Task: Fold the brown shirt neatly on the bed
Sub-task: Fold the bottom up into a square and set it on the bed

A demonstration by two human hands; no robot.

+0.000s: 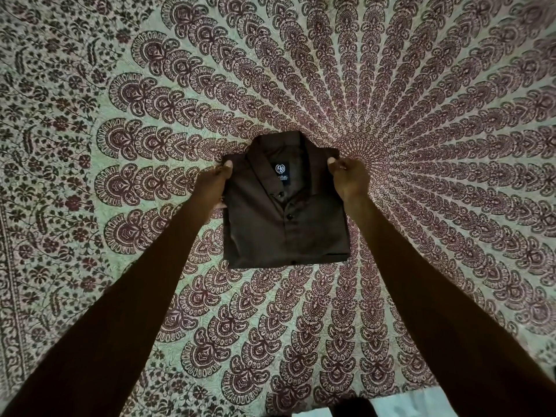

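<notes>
Head view.

Observer: Shirt position?

Recorder: Dark brown button-up cotton shirt (285, 224), folded to a compact rectangle, front up. It lies flat about mid-sheet, well apart from the bordered left edge of the bed. Collar at the far end, hem fold at the near end. Small navy neck label with white lettering (281, 175) shows inside the collar; round black buttons (289, 217) run down the placket.

Observer: Hands?

Recorder: Both on the shoulder end. Left hand (215, 183) pinches the shirt's left edge, thumb on top, fingertips tucked beneath. Right hand (349, 176) has its fingers curled and nips the far right corner by the collar. Forearms reach in from the near corners, dark in this light.

Observer: Surroundings?

Recorder: Pale green printed bedsheet with maroon peacock-feather mandala (421, 115) under everything; the pattern's centre sits just beside the right hand. Strip of white cloth (403, 407) at the near edge; cannot tell what it is.
</notes>
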